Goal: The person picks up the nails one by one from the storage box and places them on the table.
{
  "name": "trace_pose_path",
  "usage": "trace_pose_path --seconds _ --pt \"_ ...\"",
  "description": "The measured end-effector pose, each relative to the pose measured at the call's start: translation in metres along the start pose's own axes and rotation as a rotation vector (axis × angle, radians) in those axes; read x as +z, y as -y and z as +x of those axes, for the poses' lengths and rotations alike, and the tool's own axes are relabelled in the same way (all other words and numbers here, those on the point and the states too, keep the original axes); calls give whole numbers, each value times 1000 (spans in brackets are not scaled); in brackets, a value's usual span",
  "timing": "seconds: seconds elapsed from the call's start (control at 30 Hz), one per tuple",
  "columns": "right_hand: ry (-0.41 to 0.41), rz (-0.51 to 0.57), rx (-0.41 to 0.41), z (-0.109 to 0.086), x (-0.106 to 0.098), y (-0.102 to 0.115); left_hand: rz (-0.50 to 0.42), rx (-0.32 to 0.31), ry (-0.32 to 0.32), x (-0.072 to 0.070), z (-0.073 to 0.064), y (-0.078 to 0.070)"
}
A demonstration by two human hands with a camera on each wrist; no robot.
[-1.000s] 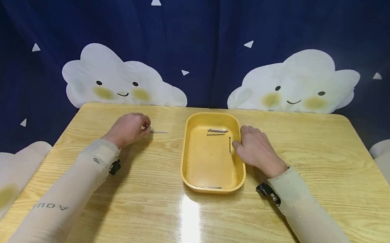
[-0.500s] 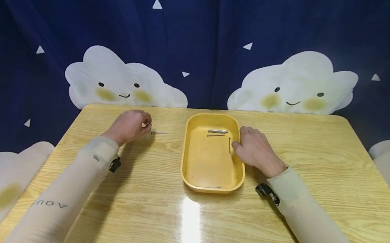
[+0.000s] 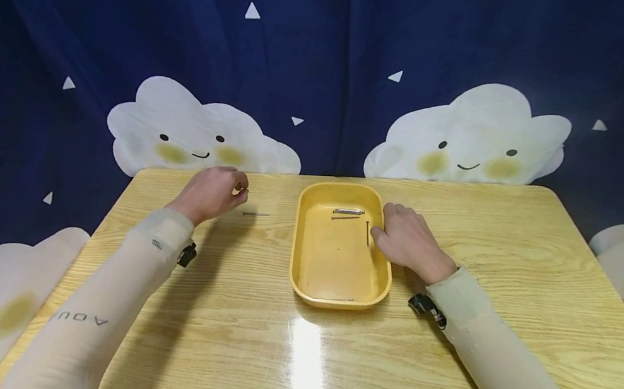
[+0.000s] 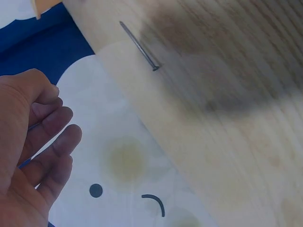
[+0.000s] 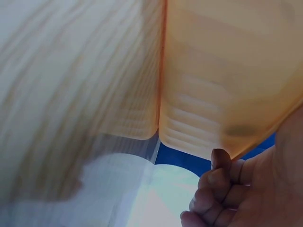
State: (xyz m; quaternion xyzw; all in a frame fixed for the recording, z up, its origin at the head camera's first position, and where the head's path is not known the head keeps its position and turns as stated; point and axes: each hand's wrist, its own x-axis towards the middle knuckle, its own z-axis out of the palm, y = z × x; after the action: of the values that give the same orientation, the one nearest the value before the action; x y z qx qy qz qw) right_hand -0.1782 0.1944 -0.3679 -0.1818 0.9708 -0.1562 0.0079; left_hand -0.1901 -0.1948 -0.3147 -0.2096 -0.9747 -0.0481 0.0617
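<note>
A single nail (image 3: 255, 214) lies on the wooden table left of the yellow tray (image 3: 297, 250). My left hand (image 3: 212, 193) is above and just beyond that nail, fingers loosely curled and holding nothing. In the left wrist view the nail (image 4: 138, 46) lies apart from the hand (image 4: 40, 137), its head toward the lower right. My right hand (image 3: 410, 238) grips the tray's right rim, thumb over the inside and fingers along the outer side. Several nails (image 3: 349, 211) lie in the tray, mostly near its far end; one nail (image 3: 367, 233) lies beside the right thumb.
Behind the table (image 3: 511, 253) hangs a dark blue curtain (image 3: 328, 44) with white clouds. The table's far edge runs just behind the tray and left hand. A bright light reflection crosses the table's front. Each wrist wears a small black camera (image 3: 428, 309).
My left hand has lifted from beside the nail's head and moved toward the far edge, leaving the nail on the table. My right hand stays on the tray rim.
</note>
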Motion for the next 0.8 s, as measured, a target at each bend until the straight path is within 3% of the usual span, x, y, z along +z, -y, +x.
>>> trace_pose_path --seconds 0.8 --pt "7 -1 -2 1 1 -1 -25 74 -25 -4 16 -23"
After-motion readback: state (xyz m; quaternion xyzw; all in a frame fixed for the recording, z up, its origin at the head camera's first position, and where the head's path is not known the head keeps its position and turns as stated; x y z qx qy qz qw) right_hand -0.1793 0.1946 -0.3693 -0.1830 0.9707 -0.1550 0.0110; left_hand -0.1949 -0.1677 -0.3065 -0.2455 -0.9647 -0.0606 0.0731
